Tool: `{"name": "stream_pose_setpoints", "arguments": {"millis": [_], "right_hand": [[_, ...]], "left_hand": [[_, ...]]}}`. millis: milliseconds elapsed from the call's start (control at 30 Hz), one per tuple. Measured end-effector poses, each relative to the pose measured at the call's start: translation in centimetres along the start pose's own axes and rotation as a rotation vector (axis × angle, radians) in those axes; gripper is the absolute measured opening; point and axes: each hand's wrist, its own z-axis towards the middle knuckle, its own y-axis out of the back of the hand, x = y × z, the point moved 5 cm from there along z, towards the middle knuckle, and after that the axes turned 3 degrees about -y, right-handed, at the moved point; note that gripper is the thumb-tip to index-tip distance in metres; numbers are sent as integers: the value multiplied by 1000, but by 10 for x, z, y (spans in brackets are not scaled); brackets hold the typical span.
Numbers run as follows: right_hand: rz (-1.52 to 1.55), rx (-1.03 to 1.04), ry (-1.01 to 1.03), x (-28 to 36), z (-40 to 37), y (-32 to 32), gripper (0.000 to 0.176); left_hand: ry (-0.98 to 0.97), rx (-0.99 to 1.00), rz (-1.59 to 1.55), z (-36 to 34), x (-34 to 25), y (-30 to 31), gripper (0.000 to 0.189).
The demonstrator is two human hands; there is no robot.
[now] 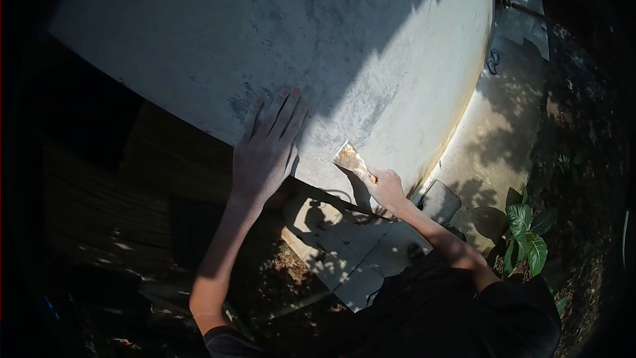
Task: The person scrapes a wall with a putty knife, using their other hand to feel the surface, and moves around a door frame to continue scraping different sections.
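A large pale wall with grey scuffed patches fills the upper part of the view, partly in shade and partly sunlit. My left hand lies against its shaded surface near the lower edge, fingers stretched out and slightly spread, holding nothing. In the sunlit part, my right hand is closed round the handle of a putty knife. The knife's broad blade is smeared with whitish and brown residue and points up and left. Its tip overlaps the wall close to a grey scraped patch.
A concrete path with dappled shade runs along the right. Sunlit slabs lie below the wall's lower edge. A leafy plant grows at the right, and a dark pair of sandals rests on the path.
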Motion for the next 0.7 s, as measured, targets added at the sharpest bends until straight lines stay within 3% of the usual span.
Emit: {"name": "stream_pose_setpoints", "arguments": {"millis": [100,333,367,500,567,700], "right_hand": [[21,-142,97,23,1,-3,51],[-67,-82,26,11,-1,2,48],[-5,-154,98,23,-2,0,41],[-113,-140,165,41,-3,-1,42],[-134,-98,28,-4,-6,-5,45],[-54,-140,43,22,-2,-4,49]], "left_hand": [[25,-17,9,-4,1,-1,61],[57,-49,-104,-9,1,-5,63],[70,-60,-105,-7,3,-5,63],[53,-52,-85,-12,0,-6,63],[32,-82,-35,-15,2,-7,62],[28,-119,70,-14,3,-16,60]]}}
